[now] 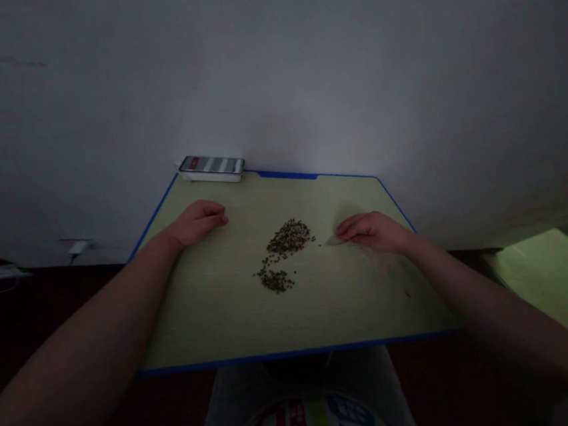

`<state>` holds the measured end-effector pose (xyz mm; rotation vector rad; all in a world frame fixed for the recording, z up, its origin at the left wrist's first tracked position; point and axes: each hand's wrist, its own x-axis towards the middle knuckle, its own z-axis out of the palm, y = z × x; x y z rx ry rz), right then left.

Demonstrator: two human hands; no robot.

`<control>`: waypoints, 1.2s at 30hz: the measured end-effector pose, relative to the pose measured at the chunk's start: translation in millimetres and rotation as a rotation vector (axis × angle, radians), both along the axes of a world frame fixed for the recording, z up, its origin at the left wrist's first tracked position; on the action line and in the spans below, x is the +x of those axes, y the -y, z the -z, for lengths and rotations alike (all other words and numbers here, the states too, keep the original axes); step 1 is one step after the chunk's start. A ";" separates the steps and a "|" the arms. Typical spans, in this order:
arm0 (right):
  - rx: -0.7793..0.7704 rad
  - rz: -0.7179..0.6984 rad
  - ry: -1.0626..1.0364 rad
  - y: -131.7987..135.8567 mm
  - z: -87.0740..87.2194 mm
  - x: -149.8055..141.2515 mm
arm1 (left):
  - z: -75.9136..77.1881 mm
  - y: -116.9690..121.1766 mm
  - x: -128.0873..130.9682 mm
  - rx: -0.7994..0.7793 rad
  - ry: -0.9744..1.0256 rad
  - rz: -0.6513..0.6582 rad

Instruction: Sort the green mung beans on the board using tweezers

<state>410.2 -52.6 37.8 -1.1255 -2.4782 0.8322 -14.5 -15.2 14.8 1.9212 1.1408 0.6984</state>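
My left hand [199, 222] rests at the left of the pale yellow-green tabletop [213, 313], its fingers curled closed with nothing visible in them. Between my hands lies a heap of small dark greenish-brown grains [289, 236]. A smaller cluster of the same grains [275, 281] lies nearer to me, joined to it by a thin scatter. My right hand [371, 230] pinches a clear plastic bag [335, 239] just right of the heap. Its translucent edge points toward the grains, and a filmy part shows faintly under my wrist; the rest is hard to make out.
A phone [214, 164] lies on a white box [210, 176] at the table's back left corner. Blue edging [285, 175] borders the tabletop, with a grey wall [270, 73] behind it. A white plug [79, 248] is on the wall at left. A small dark speck [407, 293] lies at front right.
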 end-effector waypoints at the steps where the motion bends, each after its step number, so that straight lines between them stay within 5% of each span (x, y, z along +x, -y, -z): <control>1: -0.005 0.004 -0.011 3.3 0.4 4.9 | 0.3 0.1 -0.1 -0.007 0.006 -0.001; 7: -0.008 -0.025 -0.029 10.6 0.4 29.3 | 2.2 -0.1 -0.8 -0.032 0.014 -0.012; 13: 0.036 0.067 0.010 -13.3 -3.1 22.3 | 0.2 0.4 0.2 -0.028 -0.002 -0.013; 19: -0.032 -0.070 0.029 -17.6 -1.7 -2.9 | -0.5 1.1 0.3 0.000 -0.022 -0.018; 27: -0.053 -0.232 -0.092 9.0 3.5 31.4 | -1.4 1.5 1.2 -0.002 -0.021 -0.022; 36: 0.109 0.052 0.068 -28.4 -21.1 -7.1 | -0.8 2.7 2.0 -0.028 -0.004 -0.033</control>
